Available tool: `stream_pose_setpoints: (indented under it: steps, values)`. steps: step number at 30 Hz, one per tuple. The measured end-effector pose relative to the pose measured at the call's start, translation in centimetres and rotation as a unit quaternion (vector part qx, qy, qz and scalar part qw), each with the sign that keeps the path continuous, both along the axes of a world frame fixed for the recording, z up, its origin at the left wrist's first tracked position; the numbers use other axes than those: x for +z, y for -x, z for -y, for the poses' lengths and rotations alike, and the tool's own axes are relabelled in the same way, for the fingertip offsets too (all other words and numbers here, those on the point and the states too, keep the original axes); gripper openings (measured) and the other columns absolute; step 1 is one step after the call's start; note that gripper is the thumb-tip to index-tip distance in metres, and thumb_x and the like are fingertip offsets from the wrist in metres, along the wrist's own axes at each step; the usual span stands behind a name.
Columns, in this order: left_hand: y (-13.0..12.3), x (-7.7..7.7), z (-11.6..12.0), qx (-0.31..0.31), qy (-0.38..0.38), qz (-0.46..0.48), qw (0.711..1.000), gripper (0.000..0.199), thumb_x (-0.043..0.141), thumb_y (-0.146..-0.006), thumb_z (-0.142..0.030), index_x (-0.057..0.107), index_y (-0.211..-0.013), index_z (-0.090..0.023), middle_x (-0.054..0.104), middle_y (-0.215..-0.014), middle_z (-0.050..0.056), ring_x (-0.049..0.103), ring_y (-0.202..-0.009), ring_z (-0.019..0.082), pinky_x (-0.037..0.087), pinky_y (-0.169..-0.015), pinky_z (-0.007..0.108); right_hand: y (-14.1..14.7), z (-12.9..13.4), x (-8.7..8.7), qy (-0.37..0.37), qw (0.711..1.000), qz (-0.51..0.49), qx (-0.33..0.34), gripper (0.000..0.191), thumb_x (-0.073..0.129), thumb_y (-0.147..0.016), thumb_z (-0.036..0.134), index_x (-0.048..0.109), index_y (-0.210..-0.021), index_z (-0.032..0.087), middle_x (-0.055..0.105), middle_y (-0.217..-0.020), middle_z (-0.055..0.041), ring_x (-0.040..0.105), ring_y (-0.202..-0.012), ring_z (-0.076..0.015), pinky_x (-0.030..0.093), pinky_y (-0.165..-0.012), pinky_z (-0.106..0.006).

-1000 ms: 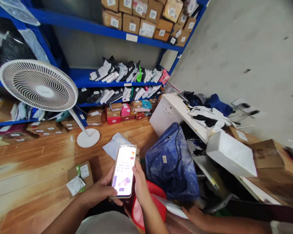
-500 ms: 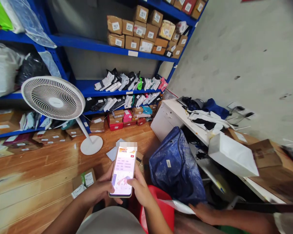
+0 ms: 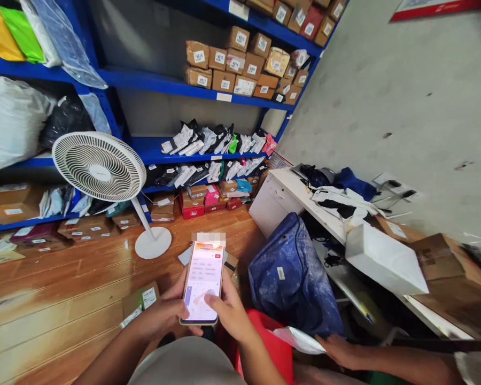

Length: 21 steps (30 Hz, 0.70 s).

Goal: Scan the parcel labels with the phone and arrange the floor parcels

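Note:
A phone [image 3: 202, 289] with a lit screen is held upright in front of my body, low in the middle of the view. My left hand [image 3: 169, 306] wraps round its left edge, the thumb at the lower left of the screen. On the right side, my right hand [image 3: 227, 306] grips the edge, and its thumb lies over the lower part of the screen. Part of the screen is blurred. Just right of my right forearm stands a red bin [image 3: 270, 342].
Another person's hand [image 3: 334, 350] holds a white bag [image 3: 300, 340] by the bin. A blue bag [image 3: 292, 278] leans against a white desk [image 3: 276, 195]. A fan [image 3: 100, 168] stands before blue shelves [image 3: 156, 83] with parcels. A small box [image 3: 148, 297] lies on the floor.
The view has shifted slightly, so the shelves and fan appear lower and further right. My right thumb has moved a little left on the screen. The other person's white bag has lifted slightly.

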State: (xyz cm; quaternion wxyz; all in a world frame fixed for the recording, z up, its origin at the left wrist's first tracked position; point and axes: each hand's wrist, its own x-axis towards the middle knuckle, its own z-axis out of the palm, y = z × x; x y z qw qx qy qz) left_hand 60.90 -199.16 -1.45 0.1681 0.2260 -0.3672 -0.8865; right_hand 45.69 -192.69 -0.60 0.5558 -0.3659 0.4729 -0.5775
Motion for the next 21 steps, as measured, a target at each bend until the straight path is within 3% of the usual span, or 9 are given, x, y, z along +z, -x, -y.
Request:
stream_pose_setpoints:
  steps: [4, 9, 13, 17, 21]
  values:
    - [-0.3, 0.4, -0.1, 0.001, 0.011, 0.007, 1.0, 0.109, 0.053, -0.059, -0.014, -0.017, -0.14, -0.034, 0.051, -0.127, 0.006, 0.054, -0.1, 0.031, 0.054, -0.062, 0.034, -0.6, 0.2, 0.0, 0.002, 1.0, 0.003, -0.018, 0.05, 0.058, -0.069, 0.017, 0.048, -0.117, 0.026, 0.064, -0.107, 0.0018, 0.057, -0.099, -0.0196, 0.044, -0.085, -0.031]
    - [-0.4, 0.4, -0.1, -0.005, 0.026, 0.003, 1.0, 0.101, 0.052, -0.062, -0.016, -0.006, -0.143, -0.031, 0.059, -0.117, 0.002, 0.053, -0.1, 0.032, 0.054, -0.063, 0.034, -1.0, 0.2, 0.1, -0.015, 0.999, 0.023, -0.037, 0.045, 0.056, -0.07, 0.019, 0.051, -0.113, 0.026, 0.066, -0.102, 0.0023, 0.059, -0.092, -0.0181, 0.047, -0.079, -0.029]
    - [-0.4, 0.5, -0.1, -0.007, 0.03, -0.001, 1.0, 0.102, 0.051, -0.061, -0.014, -0.008, -0.142, -0.036, 0.058, -0.118, 0.0, 0.053, -0.101, 0.031, 0.054, -0.064, 0.033, -1.2, 0.1, 0.1, -0.016, 0.998, 0.036, -0.047, 0.044, 0.057, -0.07, 0.02, 0.051, -0.113, 0.025, 0.066, -0.101, 0.0013, 0.059, -0.091, -0.0189, 0.047, -0.077, -0.029]
    - [-0.3, 0.5, -0.3, 0.004, 0.015, -0.004, 1.0, 0.111, 0.053, -0.058, -0.014, -0.019, -0.139, -0.035, 0.053, -0.125, 0.004, 0.054, -0.099, 0.029, 0.054, -0.06, 0.032, -1.1, 0.1, 0.0, -0.011, 0.999, 0.021, -0.043, 0.046, 0.059, -0.068, 0.019, 0.05, -0.113, 0.025, 0.066, -0.099, 0.0005, 0.06, -0.088, -0.0196, 0.048, -0.076, -0.031]
    - [-0.3, 0.2, -0.3, 0.0, 0.003, 0.003, 1.0, 0.109, 0.054, -0.058, -0.014, -0.015, -0.14, -0.033, 0.051, -0.125, 0.008, 0.054, -0.099, 0.029, 0.054, -0.062, 0.034, -1.3, 0.1, -0.2, -0.014, 0.998, 0.011, -0.059, 0.045, 0.06, -0.071, 0.023, 0.048, -0.114, 0.024, 0.066, -0.104, -0.0024, 0.06, -0.092, -0.0215, 0.048, -0.079, -0.033]
